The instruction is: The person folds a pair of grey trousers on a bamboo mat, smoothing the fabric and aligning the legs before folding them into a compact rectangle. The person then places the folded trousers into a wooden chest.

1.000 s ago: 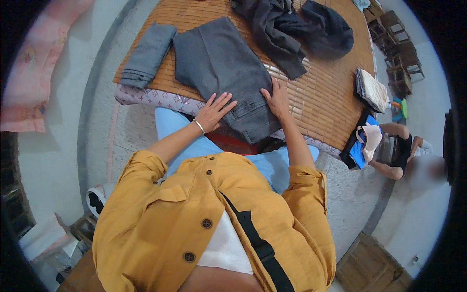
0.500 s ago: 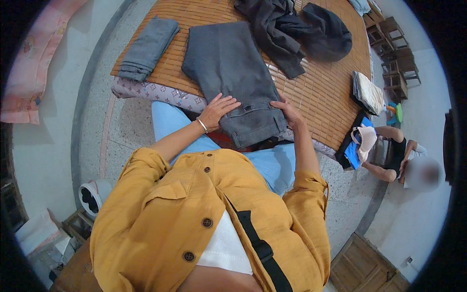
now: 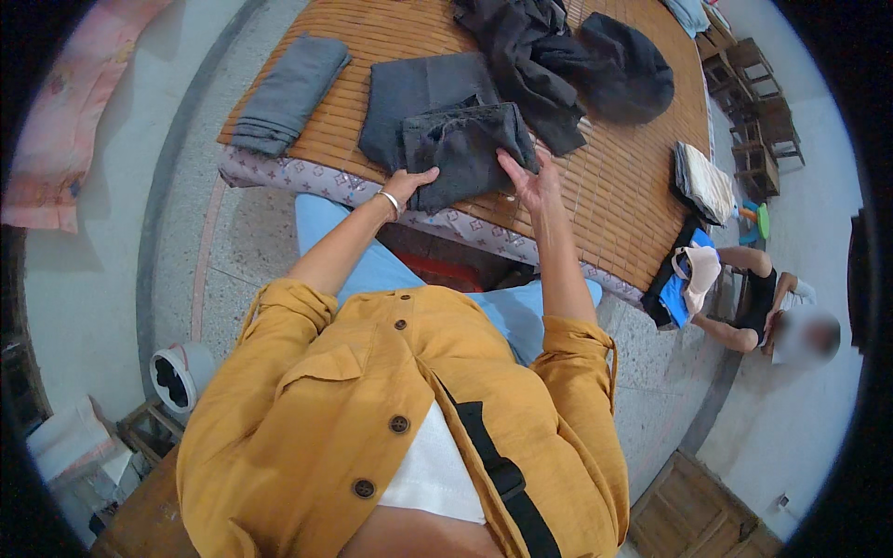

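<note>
Dark grey trousers (image 3: 423,84) lie on the near part of a bamboo mat, with their waist end folded back over the legs in a thick layer. My left hand (image 3: 409,186) grips the near left corner of that folded part. At its right edge my right hand (image 3: 532,179) holds the cloth, palm partly turned up, the thumb on the fabric and some fingertips hidden by it. A folded blue-grey garment (image 3: 293,93) rests left of the trousers. Beyond them to the right sits a rumpled black garment (image 3: 521,70).
The bamboo mat (image 3: 605,205) covers a bed with a patterned edge (image 3: 465,226). Folded clothes (image 3: 704,181) and a pink bra (image 3: 699,274) lie at its right side. Another person (image 3: 767,298) sits beyond. Wooden stools (image 3: 753,158) line the right wall; a white bin (image 3: 181,377) stands at left.
The waist end of the trousers has been folded away from me onto the legs. Both hands have moved farther over the mat, the right one turning its palm up.
</note>
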The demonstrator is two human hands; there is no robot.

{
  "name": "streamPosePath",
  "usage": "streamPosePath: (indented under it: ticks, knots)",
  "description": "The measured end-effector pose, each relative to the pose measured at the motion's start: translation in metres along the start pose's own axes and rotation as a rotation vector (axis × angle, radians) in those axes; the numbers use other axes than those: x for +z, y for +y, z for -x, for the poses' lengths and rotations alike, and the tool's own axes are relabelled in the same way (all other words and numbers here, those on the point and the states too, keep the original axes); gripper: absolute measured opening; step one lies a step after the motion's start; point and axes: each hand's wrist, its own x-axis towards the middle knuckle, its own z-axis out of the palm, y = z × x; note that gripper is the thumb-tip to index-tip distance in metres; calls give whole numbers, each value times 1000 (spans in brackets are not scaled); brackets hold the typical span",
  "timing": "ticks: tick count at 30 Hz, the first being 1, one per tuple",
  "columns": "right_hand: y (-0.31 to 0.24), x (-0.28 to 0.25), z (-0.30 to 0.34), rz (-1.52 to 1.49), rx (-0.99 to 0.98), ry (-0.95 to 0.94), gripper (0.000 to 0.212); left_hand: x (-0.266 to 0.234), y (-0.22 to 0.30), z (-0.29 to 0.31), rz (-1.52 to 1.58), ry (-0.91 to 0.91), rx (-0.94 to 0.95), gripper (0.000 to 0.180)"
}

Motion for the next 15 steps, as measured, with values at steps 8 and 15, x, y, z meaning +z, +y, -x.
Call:
streamPosePath:
  ticks: [8, 15]
  knots:
    - [37, 18, 28, 1152, -805, 91, 40, -10, -26, -12, -159, 132, 111, 53]
    - [56, 17, 40, 2106, -1442, -39, 48, -3, -20, 35, -603, -28, 344, 38]
